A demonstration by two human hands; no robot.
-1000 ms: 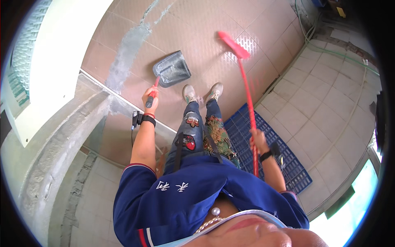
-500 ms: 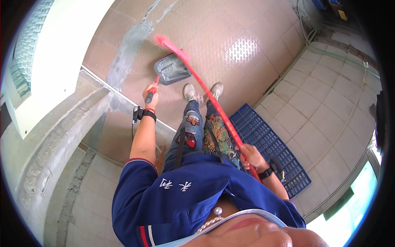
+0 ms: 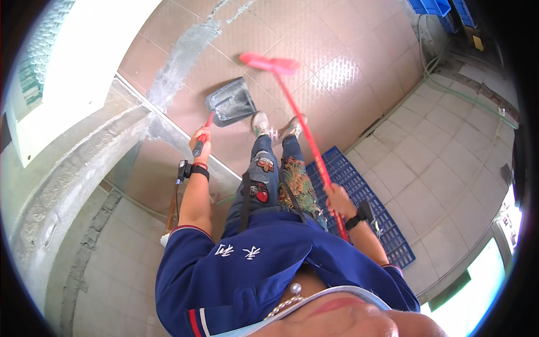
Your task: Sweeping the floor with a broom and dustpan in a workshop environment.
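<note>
My left hand (image 3: 200, 141) is closed around the red and dark handle of a grey dustpan (image 3: 231, 103). The pan sits at floor level ahead of my feet, and pale dust coats its inside. In my right hand (image 3: 340, 201) I grip the long red stick of a broom (image 3: 306, 130), which slants up and away from my right hip. Its blurred pinkish-red head (image 3: 270, 63) is beyond the dustpan and to its right, apart from it. Whether the bristles touch the floor I cannot tell.
A blue plastic pallet (image 3: 368, 205) lies on pale tiles to my right. Along the left runs a concrete ledge (image 3: 106, 132) below a white panel (image 3: 73, 73). A grey patch (image 3: 182, 62) marks the brown tiles. Blue crates (image 3: 431, 7) and a green hose (image 3: 443, 78) are at the far right.
The broom head has swung right, away from the dustpan, and turned crosswise. The dustpan has tilted and shifted slightly nearer. My right hand has moved a little forward.
</note>
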